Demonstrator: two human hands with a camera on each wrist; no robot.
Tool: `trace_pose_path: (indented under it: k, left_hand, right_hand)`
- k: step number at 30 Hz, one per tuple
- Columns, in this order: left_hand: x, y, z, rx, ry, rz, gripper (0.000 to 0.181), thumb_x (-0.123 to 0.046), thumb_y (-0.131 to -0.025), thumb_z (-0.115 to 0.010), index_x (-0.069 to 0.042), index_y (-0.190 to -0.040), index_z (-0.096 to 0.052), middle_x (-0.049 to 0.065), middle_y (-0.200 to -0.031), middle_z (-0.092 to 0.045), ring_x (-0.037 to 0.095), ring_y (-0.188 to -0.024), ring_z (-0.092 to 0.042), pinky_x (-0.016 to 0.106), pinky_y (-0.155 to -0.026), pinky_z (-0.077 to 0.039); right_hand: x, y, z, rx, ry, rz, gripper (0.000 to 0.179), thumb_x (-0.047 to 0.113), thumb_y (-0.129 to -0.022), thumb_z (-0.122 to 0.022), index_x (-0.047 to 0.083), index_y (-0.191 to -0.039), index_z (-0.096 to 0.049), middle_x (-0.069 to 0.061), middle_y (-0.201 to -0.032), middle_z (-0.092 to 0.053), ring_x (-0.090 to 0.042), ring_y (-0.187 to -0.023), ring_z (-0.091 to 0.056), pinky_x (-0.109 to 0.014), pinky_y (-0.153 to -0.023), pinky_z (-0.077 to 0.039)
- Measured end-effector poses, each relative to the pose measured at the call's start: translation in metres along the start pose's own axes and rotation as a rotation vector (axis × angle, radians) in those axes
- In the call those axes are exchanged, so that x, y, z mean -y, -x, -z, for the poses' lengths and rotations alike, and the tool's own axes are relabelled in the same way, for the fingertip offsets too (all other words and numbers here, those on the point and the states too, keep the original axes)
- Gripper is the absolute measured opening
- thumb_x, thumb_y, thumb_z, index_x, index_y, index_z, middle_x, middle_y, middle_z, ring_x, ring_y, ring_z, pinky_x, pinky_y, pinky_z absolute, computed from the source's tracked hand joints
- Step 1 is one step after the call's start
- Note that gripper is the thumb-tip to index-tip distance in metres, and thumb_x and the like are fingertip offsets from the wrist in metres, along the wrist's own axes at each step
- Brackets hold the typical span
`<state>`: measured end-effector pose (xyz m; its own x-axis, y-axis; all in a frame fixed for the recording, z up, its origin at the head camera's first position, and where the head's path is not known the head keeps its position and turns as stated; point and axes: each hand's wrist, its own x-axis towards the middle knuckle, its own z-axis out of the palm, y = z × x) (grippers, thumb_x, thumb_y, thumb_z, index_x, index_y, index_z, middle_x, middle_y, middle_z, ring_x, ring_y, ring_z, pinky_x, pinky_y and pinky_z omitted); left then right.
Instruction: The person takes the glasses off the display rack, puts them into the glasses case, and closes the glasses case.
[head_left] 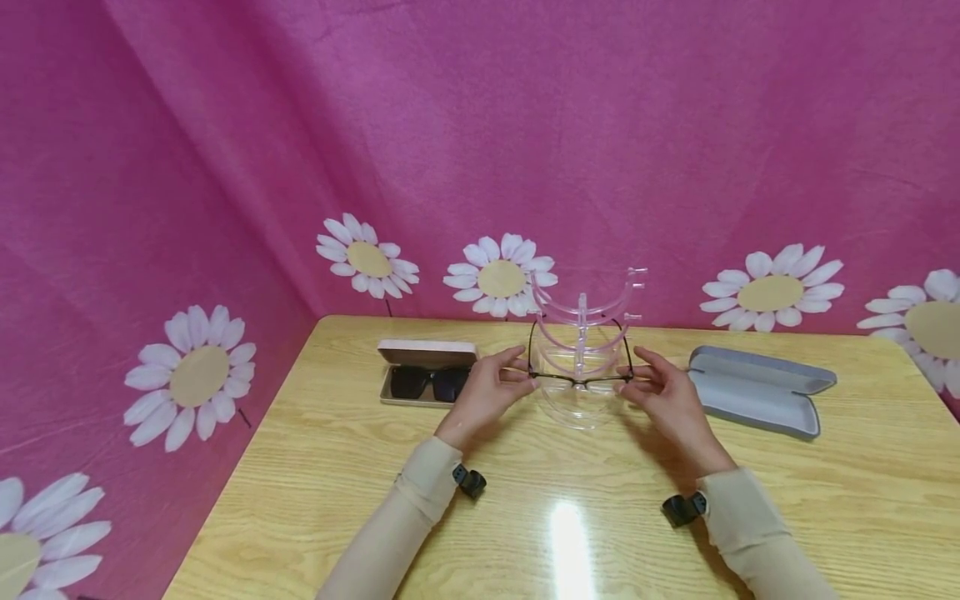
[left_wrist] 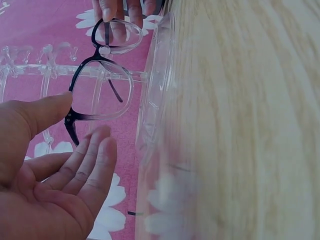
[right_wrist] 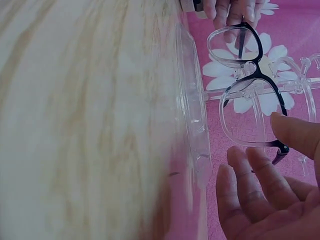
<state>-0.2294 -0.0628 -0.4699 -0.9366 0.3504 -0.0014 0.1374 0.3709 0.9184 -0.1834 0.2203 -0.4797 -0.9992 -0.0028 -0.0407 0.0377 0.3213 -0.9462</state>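
Note:
A pair of eyeglasses [head_left: 579, 382] with dark upper rims and clear lower rims is level at the lower part of a clear plastic eyewear stand [head_left: 582, 333]. Its bridge sits against a round clear nose piece. My left hand [head_left: 487, 387] is at one end, thumb touching the rim corner near the hinge. Its other fingers extend fairly straight beside the temple, spaced from the thumb. At the opposite end my right hand [head_left: 667, 396] mirrors this, its thumb [right_wrist: 295, 132] against the frame corner. The index fingertips are partly hidden in both wrist views.
Left of the stand, an open case [head_left: 386, 392] holds dark sunglasses [head_left: 431, 383]. An open grey glasses case [head_left: 757, 400] lies on the right. Behind the wooden table [head_left: 525, 533] hangs a pink curtain [head_left: 600, 125] with daisies.

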Motion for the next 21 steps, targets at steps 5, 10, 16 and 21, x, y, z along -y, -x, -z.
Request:
trace_pose_path:
  k: [5,10,16,21]
  left_hand:
    - [0.0004,-0.0021,-0.0002,0.009,-0.011,-0.006,0.060,-0.012,-0.096,-0.075,0.001,-0.150,-0.052,0.019,-0.120,-0.072,0.031,-0.109,-0.075,0.028,-0.084,-0.061]
    - [0.0012,-0.0037,-0.0005,0.012,-0.024,-0.028,0.060,-0.014,-0.097,-0.075,0.003,-0.150,-0.053,0.020,-0.116,-0.073,0.032,-0.104,-0.076,0.028,-0.081,-0.061]
    - [0.0027,-0.0060,-0.0008,0.023,0.021,-0.021,0.062,-0.012,-0.096,-0.076,0.005,-0.150,-0.051,0.022,-0.113,-0.073,0.025,-0.095,-0.076,0.020,-0.076,-0.056]
    - [0.0025,-0.0075,-0.0002,0.033,0.071,0.008,0.063,-0.013,-0.096,-0.076,0.004,-0.151,-0.050,0.020,-0.108,-0.074,0.009,-0.083,-0.070,0.019,-0.074,-0.053]
  right_hand:
    - [0.0000,0.0005,0.0006,-0.003,-0.022,0.029,0.070,0.012,-0.101,-0.069,-0.001,-0.160,-0.035,-0.031,-0.141,-0.062,0.013,-0.095,-0.066,-0.013,-0.084,-0.057]
    - [-0.0001,-0.0007,0.0018,-0.013,0.002,0.042,0.066,0.009,-0.100,-0.069,-0.004,-0.157,-0.039,-0.033,-0.136,-0.065,0.014,-0.092,-0.066,-0.013,-0.082,-0.057]
    - [0.0013,-0.0023,0.0026,-0.033,0.077,0.025,0.064,0.013,-0.099,-0.071,-0.006,-0.154,-0.044,-0.028,-0.122,-0.073,0.016,-0.084,-0.065,-0.012,-0.077,-0.055]
    - [0.0047,-0.0012,0.0040,-0.045,0.114,0.016,0.063,0.016,-0.098,-0.073,-0.004,-0.152,-0.048,-0.024,-0.116,-0.077,0.014,-0.083,-0.064,-0.011,-0.076,-0.052]
